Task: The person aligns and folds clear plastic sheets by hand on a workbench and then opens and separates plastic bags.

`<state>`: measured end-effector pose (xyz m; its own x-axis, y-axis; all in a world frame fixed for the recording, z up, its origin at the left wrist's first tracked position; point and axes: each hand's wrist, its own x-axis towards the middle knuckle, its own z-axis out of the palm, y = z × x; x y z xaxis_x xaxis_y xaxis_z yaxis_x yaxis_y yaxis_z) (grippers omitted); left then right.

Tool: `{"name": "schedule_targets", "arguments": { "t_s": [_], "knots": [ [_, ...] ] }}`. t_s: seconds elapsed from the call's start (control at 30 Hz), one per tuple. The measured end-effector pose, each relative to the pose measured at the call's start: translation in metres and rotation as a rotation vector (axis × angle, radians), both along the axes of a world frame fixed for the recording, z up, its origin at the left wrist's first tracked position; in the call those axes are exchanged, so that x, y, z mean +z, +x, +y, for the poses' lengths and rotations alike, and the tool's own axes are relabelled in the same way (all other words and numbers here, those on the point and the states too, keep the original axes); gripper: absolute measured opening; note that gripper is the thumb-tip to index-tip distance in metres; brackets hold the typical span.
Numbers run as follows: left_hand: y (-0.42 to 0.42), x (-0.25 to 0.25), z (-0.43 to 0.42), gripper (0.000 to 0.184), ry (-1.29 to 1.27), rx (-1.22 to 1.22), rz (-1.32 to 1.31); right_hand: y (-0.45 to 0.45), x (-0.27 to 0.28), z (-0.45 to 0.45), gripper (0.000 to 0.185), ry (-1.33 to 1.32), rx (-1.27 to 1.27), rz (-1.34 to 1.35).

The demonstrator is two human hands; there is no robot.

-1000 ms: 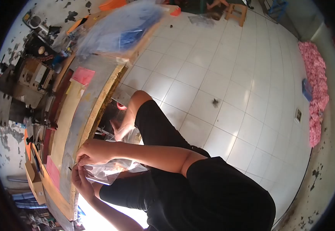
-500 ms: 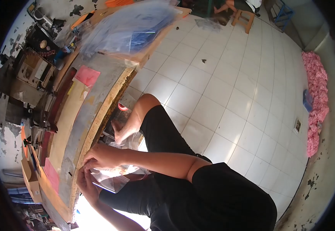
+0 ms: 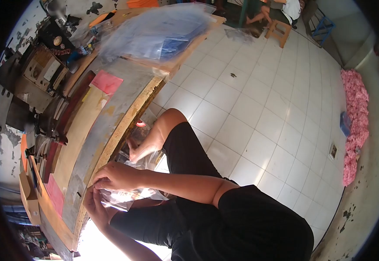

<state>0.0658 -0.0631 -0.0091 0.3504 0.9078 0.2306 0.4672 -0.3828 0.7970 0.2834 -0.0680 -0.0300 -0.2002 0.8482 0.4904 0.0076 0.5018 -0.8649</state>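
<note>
My right hand (image 3: 119,176) is closed at the table's edge, its fingers bent together over the top of a clear plastic bag (image 3: 122,200). Just below it in the view, my left hand (image 3: 95,207) pinches the same plastic with its fingertips close to those of the right. Crinkled and shiny, the bag hangs down over my lap. More clear plastic (image 3: 148,162) shows beyond my right wrist, by my bare foot. The exact grip of the fingertips is partly hidden.
The worktable (image 3: 124,108) carries a long sealing machine (image 3: 69,126), pink sheets (image 3: 106,82) and a big stack of clear plastic bags (image 3: 154,35). A wooden stool (image 3: 278,32) with a seated person is at the back. A pink bundle (image 3: 355,126) lies along the wall.
The view has shifted slightly, so the table and floor sit a little lower. The plastic under my hands has changed its folds; both hands stay together by the table edge.
</note>
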Motion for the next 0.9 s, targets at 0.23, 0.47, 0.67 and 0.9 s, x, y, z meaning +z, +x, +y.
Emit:
{"name": "schedule_targets", "arguments": {
  "t_s": [0.23, 0.47, 0.67, 0.9],
  "knots": [
    [-0.001, 0.012, 0.021, 0.032, -0.067, -0.042, -0.052, 0.000, 0.014, 0.026, 0.025, 0.012, -0.025, -0.108],
    [0.008, 0.004, 0.025, 0.030, -0.102, 0.020, -0.102, 0.008, 0.013, 0.041, 0.023, 0.038, -0.012, -0.174],
    [0.005, 0.009, 0.022, 0.029, -0.167, 0.055, -0.063, 0.007, 0.011, 0.047, 0.024, 0.014, 0.026, -0.176],
    [0.008, 0.007, 0.027, 0.031, -0.183, 0.008, -0.177, 0.013, 0.012, 0.058, 0.023, 0.023, 0.127, -0.151]
  ]
}}
